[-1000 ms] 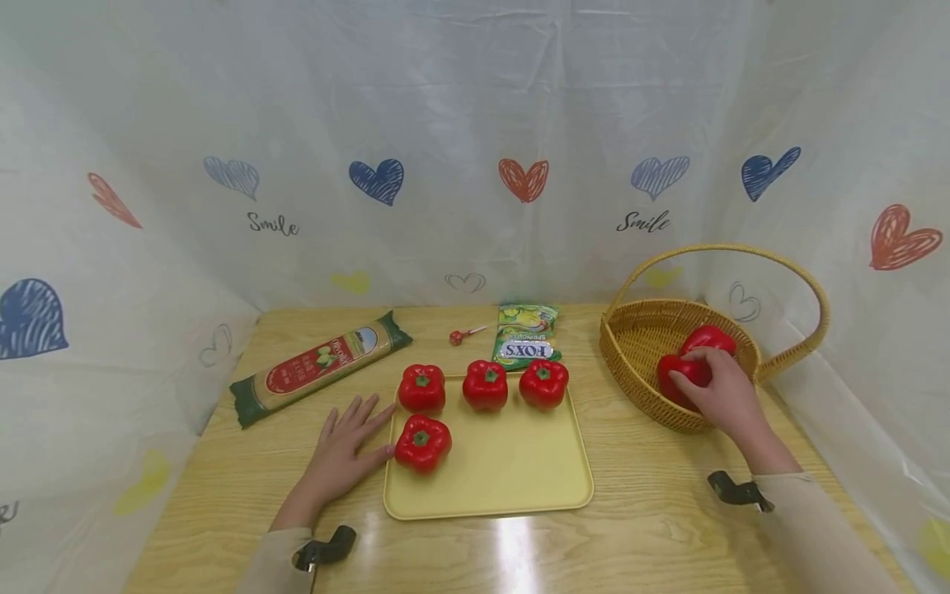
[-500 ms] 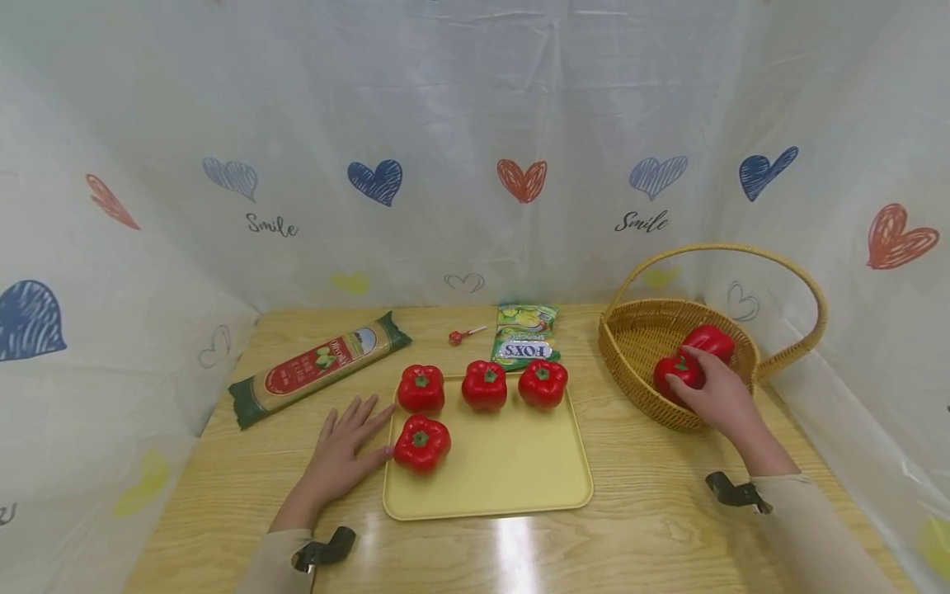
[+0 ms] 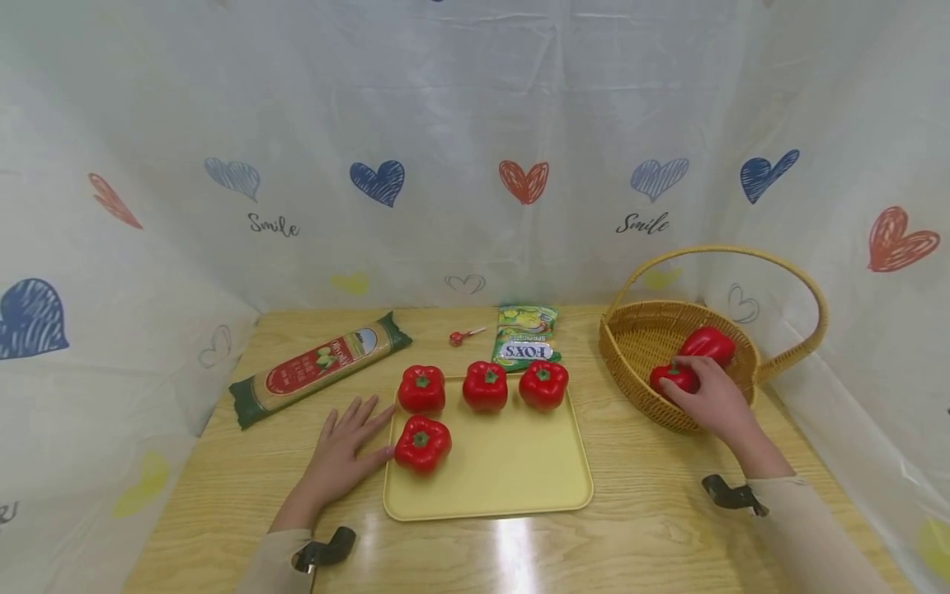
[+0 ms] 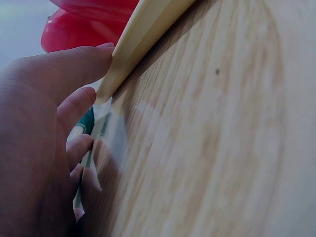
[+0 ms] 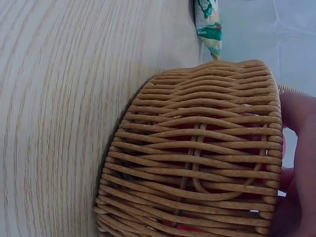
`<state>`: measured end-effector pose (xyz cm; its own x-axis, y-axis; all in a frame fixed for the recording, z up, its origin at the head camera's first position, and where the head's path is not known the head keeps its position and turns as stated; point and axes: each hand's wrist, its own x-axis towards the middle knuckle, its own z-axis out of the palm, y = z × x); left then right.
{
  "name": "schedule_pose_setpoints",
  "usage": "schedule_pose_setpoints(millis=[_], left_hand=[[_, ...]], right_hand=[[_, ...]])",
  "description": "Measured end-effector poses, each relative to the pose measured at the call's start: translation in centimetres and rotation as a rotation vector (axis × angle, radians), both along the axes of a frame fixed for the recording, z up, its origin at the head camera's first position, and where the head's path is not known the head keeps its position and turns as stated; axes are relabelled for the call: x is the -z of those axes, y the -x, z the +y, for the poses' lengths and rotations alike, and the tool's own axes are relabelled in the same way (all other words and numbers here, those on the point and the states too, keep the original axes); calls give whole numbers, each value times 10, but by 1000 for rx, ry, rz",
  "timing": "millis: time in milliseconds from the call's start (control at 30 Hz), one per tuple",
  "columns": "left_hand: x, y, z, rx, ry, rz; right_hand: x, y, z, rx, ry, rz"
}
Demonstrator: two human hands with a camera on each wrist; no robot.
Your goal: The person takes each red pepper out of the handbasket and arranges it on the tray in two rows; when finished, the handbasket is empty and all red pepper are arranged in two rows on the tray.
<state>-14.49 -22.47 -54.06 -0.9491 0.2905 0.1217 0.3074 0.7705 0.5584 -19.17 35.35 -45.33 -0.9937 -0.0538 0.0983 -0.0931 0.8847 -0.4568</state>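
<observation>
In the head view, my right hand point(image 3: 714, 398) reaches over the near rim of the wicker basket point(image 3: 631, 363). Thumb and fingers grip a red bell pepper point(image 3: 674, 379) inside it. Another red bell pepper point(image 3: 710, 342) lies just behind. The right wrist view shows mostly the woven basket wall point(image 5: 207, 143), which hides most of the held pepper. My left hand point(image 3: 337, 454) lies flat on the table with fingers spread, its thumb and index finger at the left rim of the yellow tray point(image 3: 512, 462). Beside its thumb sits a red bell pepper point(image 3: 422, 444) on the tray.
Along the tray's back edge stand more red bell peppers point(image 3: 486, 386). Behind them lie a green sweets packet point(image 3: 526, 337) and a lollipop point(image 3: 457, 337). A long pasta packet point(image 3: 319, 369) is at the back left. The basket's handle point(image 3: 809, 289) arches high at the right.
The gripped pepper has turned so its green stem shows, and it sits slightly lower and farther left in the basket. My right hand shifted slightly left with it. The left hand stays put.
</observation>
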Motion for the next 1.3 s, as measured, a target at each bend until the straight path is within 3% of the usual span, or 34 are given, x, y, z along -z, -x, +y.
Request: schedule_pose_setpoints(millis=[367,600,867,1133,1300], left_hand=[[-2,-1,0,-3,3,2],[-2,-2,1,3,-7,32],[-1,-1,1,4,-3,11],[0,0,1,3,-3,5],[-1,-1,0,1,-2,1]], right_hand=[[-5,0,-1,64,19,-61],[-6,0,0,13,12,-63],[-7,1,-1,-21,23,-97],[-2,-2,-1,-25,59,-7],[-3,-3,0,-55,73,-7]])
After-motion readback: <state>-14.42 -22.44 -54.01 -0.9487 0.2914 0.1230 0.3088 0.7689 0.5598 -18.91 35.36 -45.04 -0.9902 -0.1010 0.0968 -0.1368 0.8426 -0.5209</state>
